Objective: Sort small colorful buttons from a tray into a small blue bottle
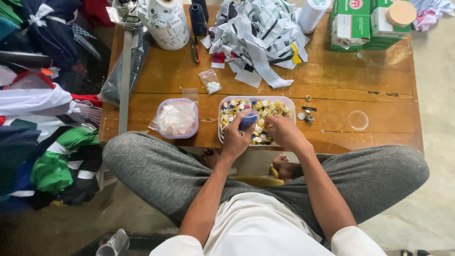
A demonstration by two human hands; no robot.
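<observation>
Green boxes (pixel 350 19), fabric strips (pixel 258 33), lidded tub (pixel 177 118), thread cone (pixel 198 19).

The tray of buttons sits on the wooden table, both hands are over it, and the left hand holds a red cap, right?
Not quite: in the head view the left hand holds a blue cap, not red. The tray of buttons is on the wooden table, with the right hand over it too.

Right hand (pixel 283 132) fingers buried in buttons (pixel 265 110); grip hidden.
</observation>
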